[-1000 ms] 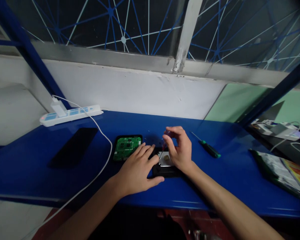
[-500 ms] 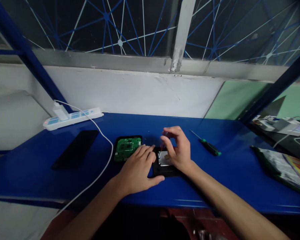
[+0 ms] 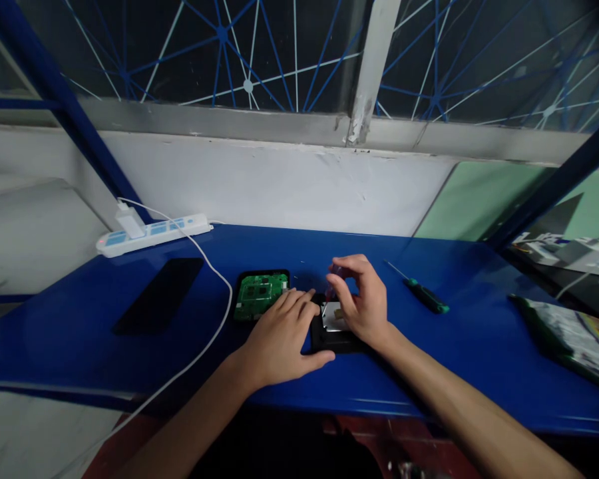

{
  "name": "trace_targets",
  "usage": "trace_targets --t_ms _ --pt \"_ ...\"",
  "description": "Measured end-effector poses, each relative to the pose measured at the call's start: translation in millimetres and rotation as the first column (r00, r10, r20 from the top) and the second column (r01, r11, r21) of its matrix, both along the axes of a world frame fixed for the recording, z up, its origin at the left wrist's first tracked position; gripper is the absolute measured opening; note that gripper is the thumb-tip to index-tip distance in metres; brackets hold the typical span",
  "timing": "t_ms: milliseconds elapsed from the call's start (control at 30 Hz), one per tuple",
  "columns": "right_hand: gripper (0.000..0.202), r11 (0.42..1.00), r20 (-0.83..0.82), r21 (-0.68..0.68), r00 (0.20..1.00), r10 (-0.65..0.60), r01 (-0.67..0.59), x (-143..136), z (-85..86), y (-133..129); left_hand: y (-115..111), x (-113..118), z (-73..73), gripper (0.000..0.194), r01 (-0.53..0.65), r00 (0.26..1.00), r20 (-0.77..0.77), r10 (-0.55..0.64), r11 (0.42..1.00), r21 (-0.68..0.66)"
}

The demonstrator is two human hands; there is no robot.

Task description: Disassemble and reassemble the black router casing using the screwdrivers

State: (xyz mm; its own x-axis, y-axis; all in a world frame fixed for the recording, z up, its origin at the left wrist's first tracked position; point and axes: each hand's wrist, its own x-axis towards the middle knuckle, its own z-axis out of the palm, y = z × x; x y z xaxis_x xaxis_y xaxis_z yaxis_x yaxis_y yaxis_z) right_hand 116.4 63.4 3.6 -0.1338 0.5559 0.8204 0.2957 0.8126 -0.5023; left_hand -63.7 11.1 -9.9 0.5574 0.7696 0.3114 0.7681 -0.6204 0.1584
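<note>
Here my right hand [image 3: 367, 303] pinches a purple-handled screwdriver [image 3: 330, 289], tip at the metal plate [image 3: 332, 319] in the black casing [image 3: 337, 344], on the tabletop [image 3: 469, 332] right of the green circuit board [image 3: 257, 297]. Left hand [image 3: 282, 336] spread, grasping nothing. Best: brace casing, straighten shaft, press steadily.

Dim, cool light overall; window [image 3: 319, 83] dark. Wall [image 3: 279, 179] palest surface behind desk [image 3: 479, 319]. Faint sheen along desk's front edge. Wide-angle stretch toward sides; top right corner darkened. Fine detail soft.
</note>
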Motion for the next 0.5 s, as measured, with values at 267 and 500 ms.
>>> trace_targets --t_ms 267,500 --pt "0.025 0.999 -0.019 0.011 0.999 -0.034 0.034 1.6 1.7 1.8 -0.3 -0.3 0.5 0.065 -0.007 1.0 -0.013 0.007 1.0 -0.014" --pt "0.026 0.999 -0.008 -0.03 1.0 -0.01 0.01 0.9 1.1 -1.2 -1.4 -2.1 -1.8 0.067 -0.003 1.0 -0.018 0.003 1.0 0.012"
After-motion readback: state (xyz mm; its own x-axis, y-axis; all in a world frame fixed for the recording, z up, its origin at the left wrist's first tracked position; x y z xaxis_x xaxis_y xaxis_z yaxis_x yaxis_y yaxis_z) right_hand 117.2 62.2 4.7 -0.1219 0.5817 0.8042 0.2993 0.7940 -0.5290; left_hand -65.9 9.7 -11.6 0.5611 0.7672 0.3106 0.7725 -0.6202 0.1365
